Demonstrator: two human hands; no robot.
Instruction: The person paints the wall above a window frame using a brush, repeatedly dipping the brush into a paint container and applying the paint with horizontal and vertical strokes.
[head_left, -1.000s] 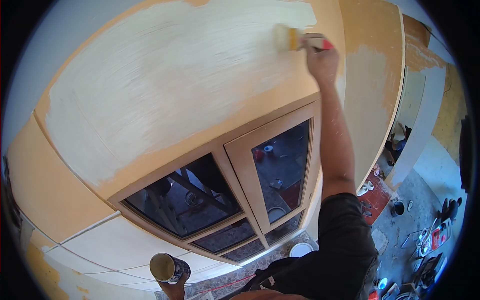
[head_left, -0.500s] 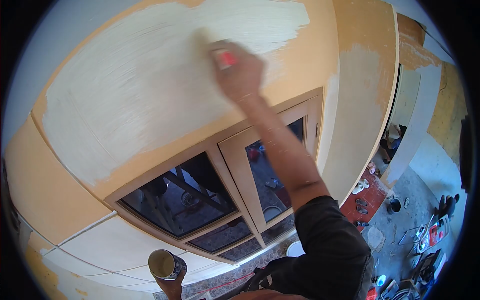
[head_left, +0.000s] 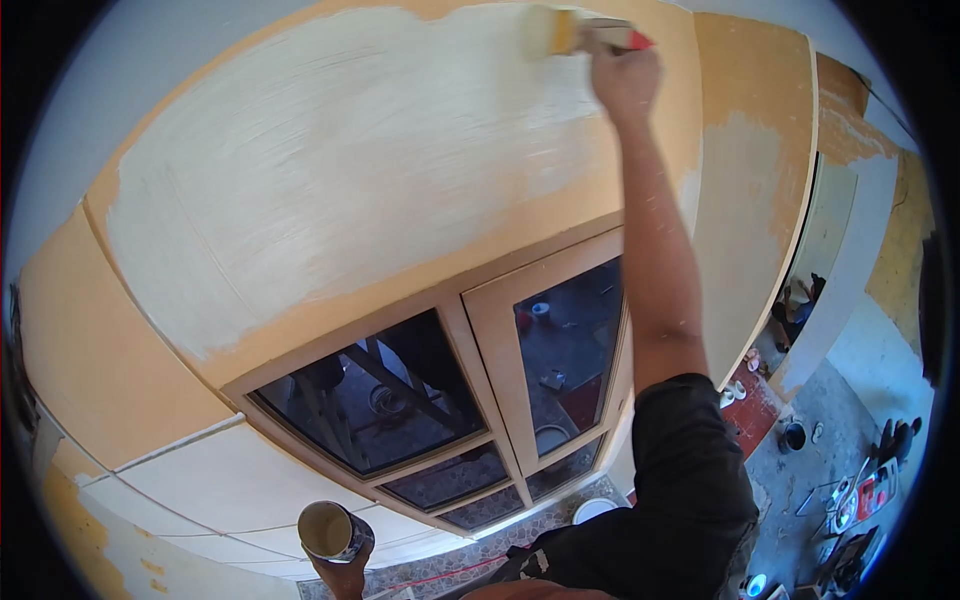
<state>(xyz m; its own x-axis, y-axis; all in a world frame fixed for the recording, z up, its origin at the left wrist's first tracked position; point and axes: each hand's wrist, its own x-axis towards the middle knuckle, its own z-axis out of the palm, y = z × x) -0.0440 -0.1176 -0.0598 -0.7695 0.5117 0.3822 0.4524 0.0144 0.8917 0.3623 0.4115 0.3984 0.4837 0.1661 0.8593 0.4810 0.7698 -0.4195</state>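
Paintbrush [head_left: 572, 33] lies crosswise, bristle end left of the right hand [head_left: 625, 82] gripping it; left hand [head_left: 344, 573] clasps a can [head_left: 333, 534].

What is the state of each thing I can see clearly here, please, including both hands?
Right hand: raised, closed around the brush handle.
Brush: held sideways, bristles blurred against the wall.
Left hand: holding the can.
Can: open at the top; contents unclear.
Wall: partly covered in pale coating, orange along the edges.
Window: looks shut; glass dark and reflective.
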